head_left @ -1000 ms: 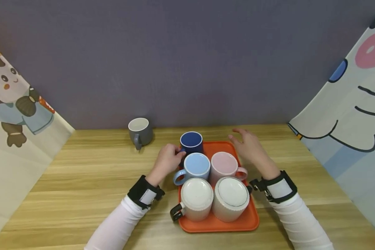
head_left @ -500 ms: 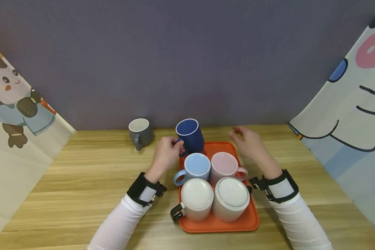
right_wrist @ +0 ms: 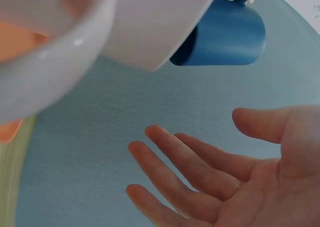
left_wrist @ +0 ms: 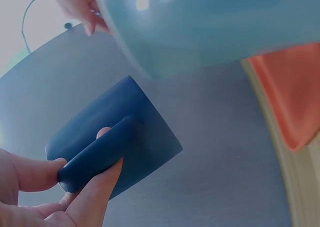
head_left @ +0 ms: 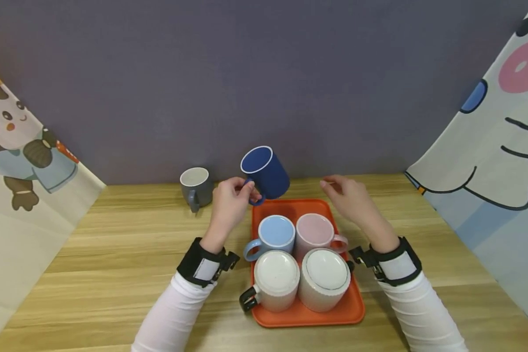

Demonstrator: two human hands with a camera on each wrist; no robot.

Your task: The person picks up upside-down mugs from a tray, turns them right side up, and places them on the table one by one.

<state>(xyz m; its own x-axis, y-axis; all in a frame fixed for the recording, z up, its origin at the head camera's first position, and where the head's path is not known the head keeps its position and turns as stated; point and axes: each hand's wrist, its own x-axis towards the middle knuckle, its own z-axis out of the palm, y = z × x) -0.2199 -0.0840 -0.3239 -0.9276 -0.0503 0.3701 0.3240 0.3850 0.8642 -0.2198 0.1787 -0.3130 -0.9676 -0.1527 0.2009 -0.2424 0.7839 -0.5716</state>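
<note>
Far to the left hangs a cloth with a cartoon animal [head_left: 21, 146] on it. Next comes a grey mug [head_left: 196, 186], standing upright on the wooden surface [head_left: 114, 254], near the back wall and apart from the others.

Just to its right is the left hand [head_left: 228, 208]. Its fingers and thumb pinch the handle of the dark blue mug [head_left: 264, 172]. The mug is up in the air, tipped so its open mouth leans to the left, above the back edge of the orange tray [head_left: 308, 315]. I think it is held by the handle because that is the easy part to grab.

On the tray sit four more mugs, packed close: a light blue mug [head_left: 275, 233] and a pink mug [head_left: 314, 232] with mouths up, and two white mugs [head_left: 276, 279] in front, turned upside down.

To the right, the right hand [head_left: 354, 203] is spread and holds nothing. It hovers over the tray's far right corner, near the blue mug but not touching it.

Last, on the far right, hangs an elephant cloth [head_left: 488, 146].
</note>
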